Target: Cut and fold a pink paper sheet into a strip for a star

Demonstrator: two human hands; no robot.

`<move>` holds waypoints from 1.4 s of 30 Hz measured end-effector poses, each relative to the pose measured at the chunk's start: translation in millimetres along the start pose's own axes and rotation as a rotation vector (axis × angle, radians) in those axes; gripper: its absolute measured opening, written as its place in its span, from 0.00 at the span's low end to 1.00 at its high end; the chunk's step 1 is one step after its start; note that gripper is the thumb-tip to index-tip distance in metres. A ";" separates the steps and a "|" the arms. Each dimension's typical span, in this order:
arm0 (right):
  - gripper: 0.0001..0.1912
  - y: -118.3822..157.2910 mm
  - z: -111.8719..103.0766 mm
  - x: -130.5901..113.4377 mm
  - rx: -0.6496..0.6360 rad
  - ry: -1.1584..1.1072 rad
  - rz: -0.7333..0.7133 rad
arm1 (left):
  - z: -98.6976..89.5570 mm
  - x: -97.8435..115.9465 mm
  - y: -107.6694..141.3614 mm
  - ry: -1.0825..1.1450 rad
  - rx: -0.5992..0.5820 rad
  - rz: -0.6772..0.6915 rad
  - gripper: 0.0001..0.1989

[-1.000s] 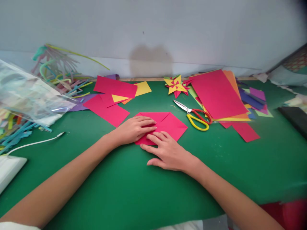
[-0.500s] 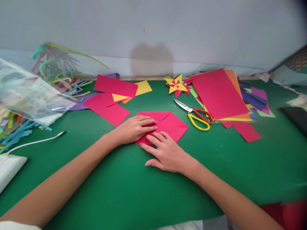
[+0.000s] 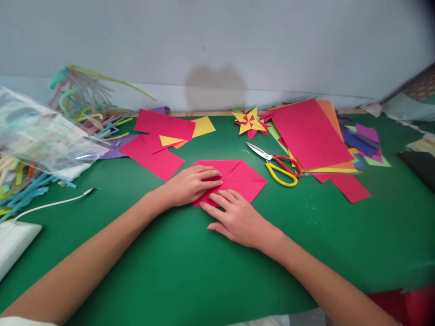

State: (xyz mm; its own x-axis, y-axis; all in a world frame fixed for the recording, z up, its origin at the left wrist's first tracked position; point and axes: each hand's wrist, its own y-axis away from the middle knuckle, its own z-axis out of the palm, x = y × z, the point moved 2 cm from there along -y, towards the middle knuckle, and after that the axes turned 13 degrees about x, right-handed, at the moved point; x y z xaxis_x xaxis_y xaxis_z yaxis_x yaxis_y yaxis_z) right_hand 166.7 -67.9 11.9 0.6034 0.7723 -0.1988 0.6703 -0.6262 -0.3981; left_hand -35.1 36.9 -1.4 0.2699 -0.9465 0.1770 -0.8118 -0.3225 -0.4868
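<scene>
Folded paper: the red folded paper [image 3: 244,179] lay flat on the green worktop [image 3: 163,262], in front of me, with creases showing on its far part and a point towards the right.
Left hand: my left hand [image 3: 193,183] lay palm down over the paper's left part, its fingers a little apart and straight, pressing on top and gripping nothing.
Right hand: my right hand [image 3: 239,219] was at the near edge, fingers spread and slightly bent, tips on the paper, thumb held apart; it gripped nothing either.
Scissors: the scissors [image 3: 267,156] lay just beyond the paper's right point, blades nearly closed, one handle red and one yellow.
Star: a yellow, red and green star [image 3: 250,123] sat behind the scissors.
Sheets: a stack [image 3: 311,136] with red on top lay to the right, small scraps [image 3: 353,187] by its near edge; red cut pieces [image 3: 163,124] and a yellow piece [image 3: 204,127] lay to the left.
Far left: a clear bag [image 3: 44,136], coloured strips [image 3: 97,120] and a white cable [image 3: 56,205].
</scene>
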 end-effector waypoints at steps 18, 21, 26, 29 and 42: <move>0.22 9.7 -29.6 33.0 -0.128 0.005 -0.098 | -1.1 2.5 2.8 0.085 0.011 -0.054 0.24; 0.23 13.9 -34.1 37.8 -0.150 -0.040 -0.077 | -1.4 2.5 2.7 0.086 0.013 -0.061 0.24; 0.22 20.8 -40.6 43.1 -0.142 -0.136 -0.023 | -1.5 2.4 2.4 0.080 -0.001 -0.061 0.23; 0.21 25.2 -41.8 44.9 -0.125 -0.175 -0.010 | -1.0 1.8 2.8 0.083 -0.002 -0.063 0.24; 0.24 34.5 -34.3 41.1 -0.103 -0.089 -0.008 | -1.2 1.5 2.7 0.101 0.007 -0.055 0.24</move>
State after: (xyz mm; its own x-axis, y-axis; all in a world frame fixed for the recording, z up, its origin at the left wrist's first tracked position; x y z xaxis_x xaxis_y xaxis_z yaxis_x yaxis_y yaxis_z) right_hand 229.5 -61.4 20.7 0.5603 0.7809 -0.2762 0.7186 -0.6241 -0.3067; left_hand -37.4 34.7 -1.4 0.2601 -0.9214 0.2887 -0.7934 -0.3743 -0.4800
